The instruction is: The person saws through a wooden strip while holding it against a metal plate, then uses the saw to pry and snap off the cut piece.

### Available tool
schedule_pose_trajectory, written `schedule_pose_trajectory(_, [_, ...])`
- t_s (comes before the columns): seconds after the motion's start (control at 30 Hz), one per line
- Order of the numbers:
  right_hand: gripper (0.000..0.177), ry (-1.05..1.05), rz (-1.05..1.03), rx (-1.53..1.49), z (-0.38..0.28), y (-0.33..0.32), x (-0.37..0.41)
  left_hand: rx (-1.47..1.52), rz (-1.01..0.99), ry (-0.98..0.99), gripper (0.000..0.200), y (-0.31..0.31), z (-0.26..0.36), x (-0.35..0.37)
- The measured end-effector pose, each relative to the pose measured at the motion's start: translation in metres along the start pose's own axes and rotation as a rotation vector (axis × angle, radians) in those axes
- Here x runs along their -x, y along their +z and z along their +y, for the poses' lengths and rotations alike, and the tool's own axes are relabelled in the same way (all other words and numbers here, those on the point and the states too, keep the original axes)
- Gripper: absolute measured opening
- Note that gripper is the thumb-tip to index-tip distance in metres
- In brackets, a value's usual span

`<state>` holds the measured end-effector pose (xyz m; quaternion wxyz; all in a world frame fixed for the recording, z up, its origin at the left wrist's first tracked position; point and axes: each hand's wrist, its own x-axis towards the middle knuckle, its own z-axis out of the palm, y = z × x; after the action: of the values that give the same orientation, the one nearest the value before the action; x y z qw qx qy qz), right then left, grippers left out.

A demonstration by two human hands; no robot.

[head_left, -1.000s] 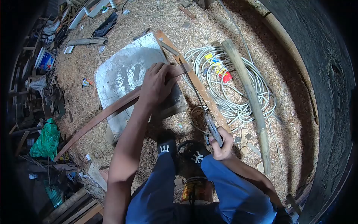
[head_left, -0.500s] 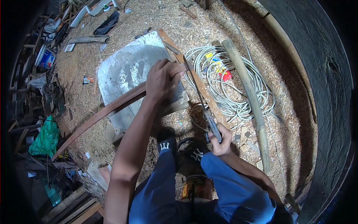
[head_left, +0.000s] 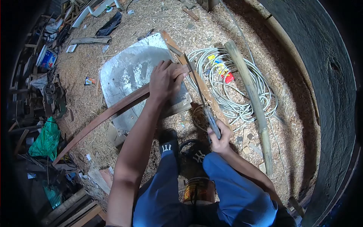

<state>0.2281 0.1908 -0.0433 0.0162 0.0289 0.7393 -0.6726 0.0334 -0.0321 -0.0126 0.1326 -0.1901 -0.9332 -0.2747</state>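
Note:
My left hand (head_left: 163, 80) is closed around a long reddish-brown wooden strip (head_left: 107, 114), near its far right end. That strip runs down to the lower left and crosses a low block with a scuffed silvery top (head_left: 130, 70). In my right hand (head_left: 222, 137) is the grey handle of a handsaw (head_left: 211, 122). Its thin dark blade points up and away, lying against the strip's end just right of my left fingers. How deep the teeth sit cannot be made out. Beneath the blade, an orange-brown board (head_left: 209, 92) lies along the block's right side.
A coil of grey cable (head_left: 242, 108) with a rounded wooden pole (head_left: 249, 89) across it lies to the right. A green plastic bag (head_left: 45, 140) and scrap clutter sit at left. Shavings cover the ground. A big dark timber (head_left: 321, 49) curves along the right edge.
My right hand has pushed the saw a short way forward, up and slightly left. My left hand and the wooden strip stay almost where they were.

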Motion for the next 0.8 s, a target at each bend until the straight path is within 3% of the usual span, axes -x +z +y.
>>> schedule_pose_trajectory(0.1, [0.015, 0.022, 0.013, 0.008, 0.01, 0.006, -0.011, -0.002, -0.007, -0.017, 0.029, -0.001, 0.0, -0.001])
schedule_pose_trajectory(0.23, [0.017, -0.096, 0.051, -0.04, 0.026, -0.005, 0.019, -0.008, -0.02, -0.034, 0.028, -0.002, 0.001, -0.002])
schedule_pose_trajectory(0.3, [0.016, -0.015, 0.055, 0.023, 0.023, -0.014, 0.021, -0.012, 0.002, -0.028, 0.028, 0.002, 0.001, -0.001])
schedule_pose_trajectory(0.37, [0.017, -0.117, 0.003, 0.077, 0.014, -0.018, 0.006, -0.023, 0.022, -0.013, 0.029, 0.002, 0.001, -0.001])
schedule_pose_trajectory(0.5, [0.019, 0.054, 0.054, -0.068, 0.004, 0.008, -0.035, -0.067, -0.023, -0.008, 0.03, 0.001, -0.002, 0.0])
schedule_pose_trajectory(0.67, [0.018, -0.074, 0.062, -0.049, 0.03, -0.006, 0.016, -0.079, -0.062, -0.039, 0.031, 0.001, -0.003, -0.002])
schedule_pose_trajectory(0.77, [0.018, 0.072, 0.005, -0.079, 0.03, -0.025, 0.023, -0.054, 0.004, -0.014, 0.029, 0.002, 0.003, 0.002])
schedule_pose_trajectory(0.8, [0.018, -0.034, 0.012, 0.033, 0.014, -0.02, 0.01, -0.073, 0.007, 0.005, 0.028, 0.003, 0.002, 0.002])
